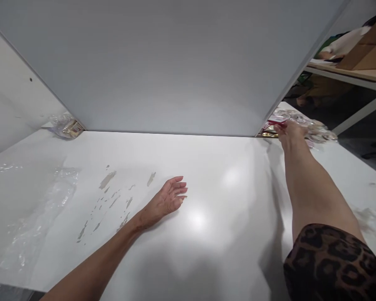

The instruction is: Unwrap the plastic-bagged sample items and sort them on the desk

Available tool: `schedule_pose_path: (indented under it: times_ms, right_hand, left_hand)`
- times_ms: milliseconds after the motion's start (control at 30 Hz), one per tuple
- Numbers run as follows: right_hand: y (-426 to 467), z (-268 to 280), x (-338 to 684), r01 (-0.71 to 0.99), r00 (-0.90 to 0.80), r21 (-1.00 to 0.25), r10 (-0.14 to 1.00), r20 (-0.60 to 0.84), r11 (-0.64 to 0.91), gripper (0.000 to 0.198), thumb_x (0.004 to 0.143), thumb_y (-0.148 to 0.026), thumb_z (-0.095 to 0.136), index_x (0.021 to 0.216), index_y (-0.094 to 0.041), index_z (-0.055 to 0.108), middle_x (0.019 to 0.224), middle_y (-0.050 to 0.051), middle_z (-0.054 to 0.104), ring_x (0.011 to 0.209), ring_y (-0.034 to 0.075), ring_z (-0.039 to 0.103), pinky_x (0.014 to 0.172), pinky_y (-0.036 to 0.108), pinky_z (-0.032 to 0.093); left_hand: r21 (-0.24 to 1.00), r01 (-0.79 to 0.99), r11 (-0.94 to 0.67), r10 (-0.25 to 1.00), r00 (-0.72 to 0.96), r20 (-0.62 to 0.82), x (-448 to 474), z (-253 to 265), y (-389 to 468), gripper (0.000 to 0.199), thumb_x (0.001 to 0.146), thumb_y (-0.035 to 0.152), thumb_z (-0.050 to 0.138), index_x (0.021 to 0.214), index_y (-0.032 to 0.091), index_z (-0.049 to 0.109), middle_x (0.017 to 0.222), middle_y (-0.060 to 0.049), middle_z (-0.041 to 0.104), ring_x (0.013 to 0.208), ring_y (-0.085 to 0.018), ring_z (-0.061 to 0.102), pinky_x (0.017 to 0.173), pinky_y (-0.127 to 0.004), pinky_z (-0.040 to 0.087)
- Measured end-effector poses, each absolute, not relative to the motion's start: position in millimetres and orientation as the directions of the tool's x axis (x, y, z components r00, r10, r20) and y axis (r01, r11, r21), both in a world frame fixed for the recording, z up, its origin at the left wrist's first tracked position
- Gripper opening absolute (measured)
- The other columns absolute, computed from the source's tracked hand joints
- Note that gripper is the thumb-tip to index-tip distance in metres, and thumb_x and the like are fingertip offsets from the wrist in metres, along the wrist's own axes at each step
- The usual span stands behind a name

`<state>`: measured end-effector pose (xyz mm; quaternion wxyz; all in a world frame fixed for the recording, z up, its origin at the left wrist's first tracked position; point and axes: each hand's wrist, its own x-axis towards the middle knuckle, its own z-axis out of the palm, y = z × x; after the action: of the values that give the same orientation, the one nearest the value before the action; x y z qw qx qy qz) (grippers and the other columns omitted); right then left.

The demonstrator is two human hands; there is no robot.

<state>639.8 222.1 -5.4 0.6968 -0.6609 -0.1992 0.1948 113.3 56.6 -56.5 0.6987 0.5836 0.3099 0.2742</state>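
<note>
My left hand [166,197] rests on its side on the white table [213,184], palm turned inward, fingers slightly curved and apart, holding nothing. My right hand [290,128] reaches out to the far right, past the edge of the upright panel. Its fingers are closed on a small red item with a white label [277,120]; part of it is hidden and I cannot tell its kind. Around that hand lies a pile of clear plastic packets [319,130], some with gold and pinkish contents.
A tall grey panel [175,67] stands across the back of the table. Clear plastic sheeting [47,213] covers the left side, and a clear packet [67,127] lies in the left corner. Beyond on the right, a cardboard box [369,50] stands on a shelf, near a person [347,44].
</note>
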Motion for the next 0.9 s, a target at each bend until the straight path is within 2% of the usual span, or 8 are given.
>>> schedule_pose_path:
  times_ms: [133,267,400,533,600,733,833,900]
  right_hand:
    - [229,-24,613,-0.165,0.869,-0.986,0.473,-0.148,-0.007,0.021,0.098,-0.002,0.055,0.092,-0.020,0.048,0.095,0.003,0.059,0.068,0.003,0.055,0.064,0.016,0.053]
    - [190,-36,578,-0.177,0.837,-0.984,0.522,-0.164,-0.026,0.026,0.090,0.005,0.062,0.086,-0.018,0.051,0.079,-0.003,0.055,0.065,0.004,0.056,0.063,0.016,0.054]
    - [132,-35,526,-0.184,0.743,-0.981,0.645,-0.179,-0.060,0.024,0.083,0.008,0.062,0.086,-0.016,0.058,0.070,-0.002,0.059,0.065,0.010,0.062,0.061,0.020,0.057]
    - [80,-35,451,-0.185,0.567,-0.976,0.800,-0.198,-0.111,0.016,0.078,0.000,0.071,0.089,-0.012,0.068,0.078,0.006,0.069,0.069,0.013,0.067,0.064,0.024,0.057]
    - [62,-41,410,-0.167,0.472,-0.977,0.859,-0.199,-0.134,0.018,0.073,-0.006,0.075,0.090,-0.011,0.071,0.083,0.009,0.072,0.070,0.014,0.068,0.064,0.025,0.056]
    - [33,-61,334,0.039,0.233,-0.989,0.964,-0.129,-0.142,0.049,0.061,-0.038,0.090,0.101,-0.016,0.073,0.086,0.006,0.073,0.071,0.016,0.065,0.063,0.028,0.053]
    - [9,-71,289,0.388,0.012,-0.922,1.000,0.001,-0.003,0.058,0.072,-0.063,0.080,0.110,-0.020,0.073,0.098,0.008,0.076,0.081,0.021,0.068,0.075,0.036,0.057]
    - [-4,-74,266,0.558,-0.139,-0.818,0.987,0.077,0.143,0.057,0.083,-0.068,0.068,0.114,-0.021,0.073,0.106,0.011,0.076,0.087,0.024,0.069,0.081,0.040,0.059]
  left_hand:
    - [0.986,-0.012,0.167,0.737,0.666,-0.117,114,-55,56,0.067,0.100,0.051,0.073,0.159,0.040,0.041,0.164,-0.012,0.045,0.157,-0.031,0.044,0.130,-0.058,0.039]
    - [0.985,0.019,0.172,0.725,0.674,-0.139,114,-52,57,0.069,0.099,0.051,0.074,0.158,0.039,0.041,0.164,-0.012,0.045,0.157,-0.030,0.043,0.130,-0.057,0.039]
    - [0.989,-0.007,0.148,0.742,0.663,-0.106,118,-54,60,0.074,0.095,0.052,0.078,0.159,0.037,0.043,0.162,-0.013,0.047,0.154,-0.030,0.047,0.129,-0.057,0.039]
    - [0.988,-0.048,0.147,0.759,0.645,-0.082,133,-58,59,0.085,0.087,0.047,0.087,0.159,0.026,0.045,0.157,-0.020,0.051,0.147,-0.031,0.056,0.123,-0.053,0.046]
    - [0.993,-0.054,0.107,0.767,0.639,-0.047,138,-64,63,0.080,0.089,0.040,0.084,0.157,0.021,0.048,0.158,-0.023,0.051,0.145,-0.031,0.058,0.120,-0.051,0.049]
    - [0.983,0.002,-0.183,0.867,0.472,0.160,133,-71,69,0.058,0.093,0.038,0.077,0.145,0.019,0.061,0.155,-0.018,0.057,0.145,-0.029,0.058,0.121,-0.047,0.049]
    - [0.931,0.126,-0.342,0.907,0.305,0.291,116,-67,74,0.046,0.097,0.035,0.070,0.140,0.023,0.065,0.153,-0.013,0.059,0.146,-0.028,0.055,0.124,-0.048,0.048]
    - [0.894,0.194,-0.403,0.907,0.211,0.364,96,-58,86,0.043,0.097,0.031,0.067,0.139,0.023,0.066,0.150,-0.013,0.061,0.148,-0.027,0.054,0.126,-0.047,0.046]
